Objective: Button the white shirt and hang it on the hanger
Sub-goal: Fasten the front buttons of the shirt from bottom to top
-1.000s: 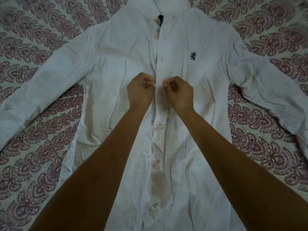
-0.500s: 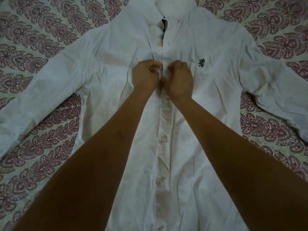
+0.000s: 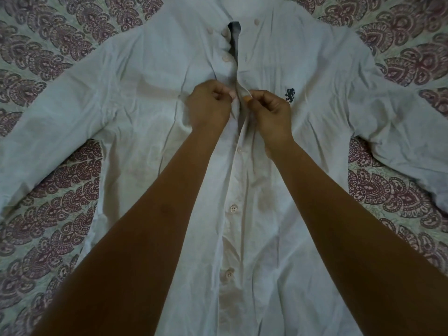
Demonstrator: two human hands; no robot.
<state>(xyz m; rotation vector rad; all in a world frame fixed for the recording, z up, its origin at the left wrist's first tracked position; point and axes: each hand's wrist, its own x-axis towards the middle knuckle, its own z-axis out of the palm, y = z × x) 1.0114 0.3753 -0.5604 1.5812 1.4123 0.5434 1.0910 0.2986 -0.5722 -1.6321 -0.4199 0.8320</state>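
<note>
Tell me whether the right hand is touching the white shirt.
Touching. The head view shows the right hand pinching the front edge of the white shirt between thumb and fingers, beside the left hand, which pinches the other edge.

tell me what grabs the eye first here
A white shirt lies spread face-up on a maroon-patterned bedsheet, filling the view. At its chest the left hand and right hand each pinch a front edge; the shirt gapes open above them. A small dark emblem sits just right of the right hand.
</note>
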